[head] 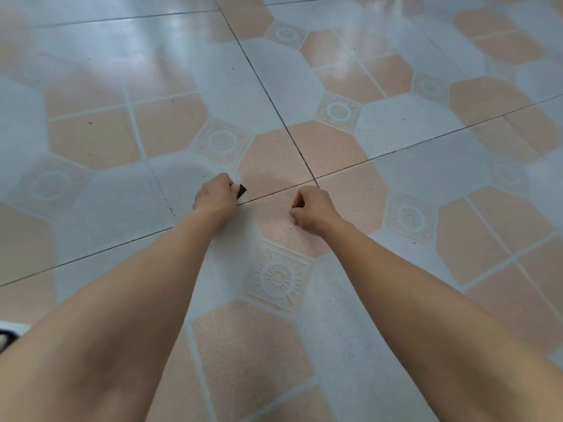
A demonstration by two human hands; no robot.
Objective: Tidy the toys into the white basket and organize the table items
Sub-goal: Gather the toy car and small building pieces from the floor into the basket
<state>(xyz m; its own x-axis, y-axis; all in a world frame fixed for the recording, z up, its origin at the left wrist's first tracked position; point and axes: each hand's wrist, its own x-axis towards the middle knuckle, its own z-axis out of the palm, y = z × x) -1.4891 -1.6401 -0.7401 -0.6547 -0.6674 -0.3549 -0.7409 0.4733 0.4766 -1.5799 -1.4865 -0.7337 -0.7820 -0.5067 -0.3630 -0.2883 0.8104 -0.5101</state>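
Note:
Both my arms reach forward over a tiled floor. My left hand point(217, 196) has its fingers curled round a small dark piece point(241, 190), of which only a corner pokes out past the fingers. My right hand point(310, 207) is curled too, with a sliver of something dark point(297, 205) showing at its fingertips; I cannot tell what that is. The two hands are a short way apart, at about the same height. No basket, toy or table is in view.
The floor point(304, 141) is glossy tile in white and peach octagons with dark grout lines. At the lower left edge a white object with a dark band point(7, 335) peeks in beside my left arm.

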